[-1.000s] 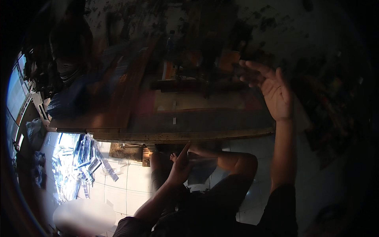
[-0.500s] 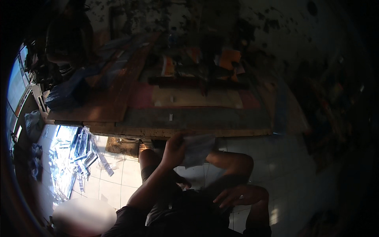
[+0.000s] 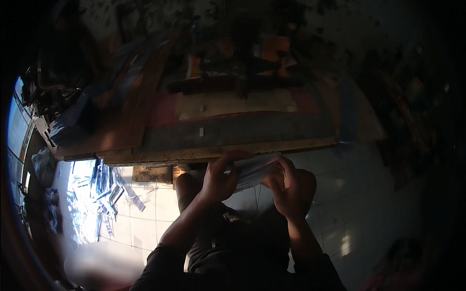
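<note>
In the head view, we held a pale, thin sheet [image 3: 253, 170], crumpled like paper or plastic film, in both hands just below the near edge of the wooden workbench [image 3: 218, 153]. Our left hand [image 3: 219, 179] was curled shut over the sheet's left end, thumb and fingers pinching it. Our right hand [image 3: 286, 186] was closed on the right end, fingers folded over the edge. The sheet sagged between them, above our lap and the pale tiled floor [image 3: 349, 194].

On the bench lay a long dark bar [image 3: 233, 83], set crosswise, with orange pieces [image 3: 272, 48] behind it; the light was too dim to name them closer. A pile of shiny metal strips [image 3: 104, 186] lay on the floor at our left, well apart from our hands.

We judged the step in hand to be the opening or straightening of the sheet, with both ends gripped and the middle slack. The next move, as we judged it, called for the two hands to draw apart evenly, keeping the pinch light enough that the thin stuff did not tear, and for the sheet to clear the bench edge just above it.
</note>
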### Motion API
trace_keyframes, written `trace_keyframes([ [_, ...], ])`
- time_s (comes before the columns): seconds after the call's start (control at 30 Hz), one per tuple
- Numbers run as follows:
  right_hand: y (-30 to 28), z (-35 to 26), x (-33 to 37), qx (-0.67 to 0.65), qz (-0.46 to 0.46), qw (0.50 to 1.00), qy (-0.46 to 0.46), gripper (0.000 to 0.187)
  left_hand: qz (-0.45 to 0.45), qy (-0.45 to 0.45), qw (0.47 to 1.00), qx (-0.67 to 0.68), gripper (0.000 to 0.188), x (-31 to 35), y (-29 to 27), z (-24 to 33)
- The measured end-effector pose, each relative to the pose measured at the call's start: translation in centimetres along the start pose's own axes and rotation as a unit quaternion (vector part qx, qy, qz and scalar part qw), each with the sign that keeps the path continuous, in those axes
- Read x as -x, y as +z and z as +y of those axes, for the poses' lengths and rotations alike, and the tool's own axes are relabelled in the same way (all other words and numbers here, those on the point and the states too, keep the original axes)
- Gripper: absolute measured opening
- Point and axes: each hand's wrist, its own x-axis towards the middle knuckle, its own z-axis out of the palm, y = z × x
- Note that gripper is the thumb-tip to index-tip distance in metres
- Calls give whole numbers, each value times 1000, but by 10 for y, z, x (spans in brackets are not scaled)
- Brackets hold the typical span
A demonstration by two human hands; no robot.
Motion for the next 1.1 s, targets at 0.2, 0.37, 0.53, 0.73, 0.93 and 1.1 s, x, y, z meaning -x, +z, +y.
trace_keyframes([
  [0.2, 13, -4, -2, -104, 11, 990, 94, 35, 5, -24, 1000, 11, 45, 0, -7, -9],
  [0.37, -13, -3, -15, -60, -86, 967, 231, 30, -38, -11, 998, 41, 48, 4, -7, -11],
  [0.53, -5, 6, -15, -198, -63, 947, 245, 35, -43, 9, 997, 69, 50, 4, -5, -15],
  [0.73, -7, -26, -29, -303, -85, 915, 251, 37, -35, -100, 991, 86, 41, 30, 4, -35],
  [0.93, -39, -54, -39, -264, -106, 935, 211, 28, -9, -293, 927, 235, 38, 90, 15, -61],
  [1.1, -55, -53, -34, -253, -194, 933, 165, 26, -181, -475, 728, 460, 71, 108, 10, -56],
])
